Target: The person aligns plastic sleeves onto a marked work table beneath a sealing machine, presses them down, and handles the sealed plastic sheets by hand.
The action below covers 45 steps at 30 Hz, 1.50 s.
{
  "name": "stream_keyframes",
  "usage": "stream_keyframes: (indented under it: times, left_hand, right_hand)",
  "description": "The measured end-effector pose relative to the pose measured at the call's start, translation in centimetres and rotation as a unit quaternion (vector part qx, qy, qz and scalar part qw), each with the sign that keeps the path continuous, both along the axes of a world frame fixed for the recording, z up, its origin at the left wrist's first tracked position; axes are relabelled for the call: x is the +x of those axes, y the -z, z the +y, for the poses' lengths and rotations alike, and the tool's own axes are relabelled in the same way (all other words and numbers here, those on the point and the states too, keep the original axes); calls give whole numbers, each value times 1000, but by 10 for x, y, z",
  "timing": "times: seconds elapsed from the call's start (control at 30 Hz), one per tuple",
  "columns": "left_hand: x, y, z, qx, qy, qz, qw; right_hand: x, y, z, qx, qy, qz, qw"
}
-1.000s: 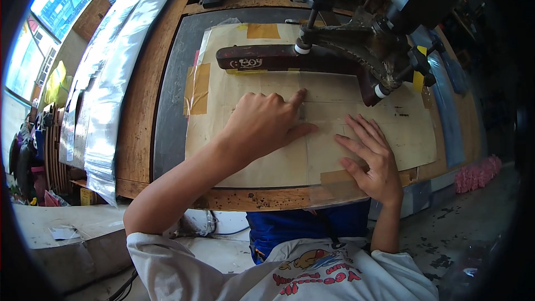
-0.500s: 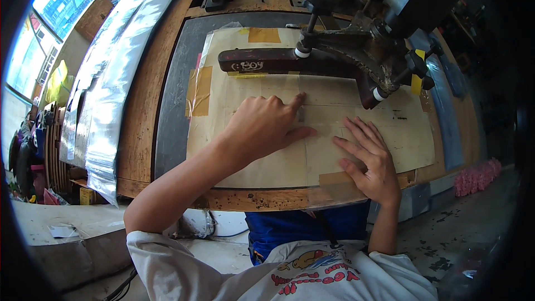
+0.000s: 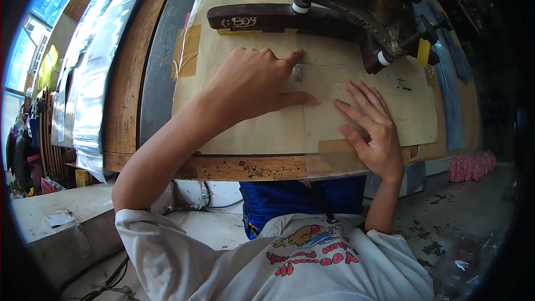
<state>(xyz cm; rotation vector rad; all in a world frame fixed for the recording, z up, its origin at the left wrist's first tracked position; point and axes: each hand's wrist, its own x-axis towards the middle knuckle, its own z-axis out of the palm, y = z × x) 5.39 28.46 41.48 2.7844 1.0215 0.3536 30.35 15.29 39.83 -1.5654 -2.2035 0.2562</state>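
Since the earlier frame the whole scene has shifted upward: the cream sheet [image 3: 245, 134] and the dark red bar [image 3: 278, 19] now lie higher in view, while the hands keep nearly the same pose and place on the sheet. The shift is probably one of viewpoint; the handling itself appears unchanged.

Left hand [image 3: 253, 81], centre: index and thumb extended and apart, remaining fingers curled, gripping nothing visible; whether anything lies beneath them cannot be told. A small translucent piece [image 3: 298, 72] shows just beside the index finger. Right hand [image 3: 376, 134], right of centre: fingers loosely spread over the sheet, nothing grasped.

The sheet, ruled with fine lines, fills the middle of the frame, with brown tape [image 3: 186, 51] at its left edge. The bar crosses its upper part, above the left fingertips. Beyond lie a dark grey surface [image 3: 159, 61] at left, the wooden table edge [image 3: 245, 167] below, clear plastic film [image 3: 97, 83] at upper left, and a pink bundle [image 3: 472, 166] at lower right.
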Motion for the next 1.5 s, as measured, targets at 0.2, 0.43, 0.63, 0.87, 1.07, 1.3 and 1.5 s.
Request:
stream_keyframes:
  times: [0.2,0.43,0.63,0.87,1.07,1.3,1.5]
  left_hand:
    - [-1,1,-3,13,8,12,1000]
    - [0,-2,-7,9,2,28,1000]
    - [2,-3,-7,10,3,36,999]
    - [0,-2,-7,16,2,42,999]
    - [1,1,-7,25,5,40,999]
    - [1,3,-7,37,-1,33,999]
    - [1,0,-7,23,1,38,999]
  right_hand:
    - [-1,2,0,-3,-2,-2,1000]
    - [1,0,-1,2,-10,-20,1000]
    - [2,1,-1,-2,-6,-19,1000]
    - [1,1,0,-2,-6,-9,1000]
    - [0,1,1,-7,-3,-3,1000]
    - [0,1,1,-6,4,-2,1000]
    - [-1,0,0,0,4,-1,1000]
